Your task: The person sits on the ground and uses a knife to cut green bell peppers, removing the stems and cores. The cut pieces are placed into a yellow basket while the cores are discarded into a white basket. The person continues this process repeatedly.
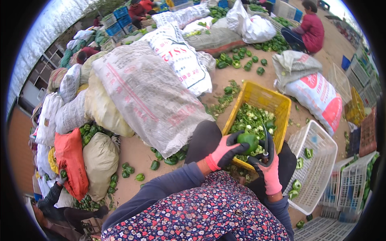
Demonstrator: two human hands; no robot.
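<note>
My left hand, in a pink and black work glove, grips a whole green bell pepper. Close beside it, my right hand in a matching glove holds a small knife by its handle. The slightly curved blade points up and away from me, just right of the pepper and apart from it. Both hands are above the near end of a yellow plastic crate, which holds a heap of green pepper scraps and pale cores. My gloves hide part of the knife handle.
At my right, a white perforated crate contains several cut pepper pieces. A large woven sack lies by my left knee, with whole peppers under its edge. Another sack rests beyond the white crate. Other people work around.
</note>
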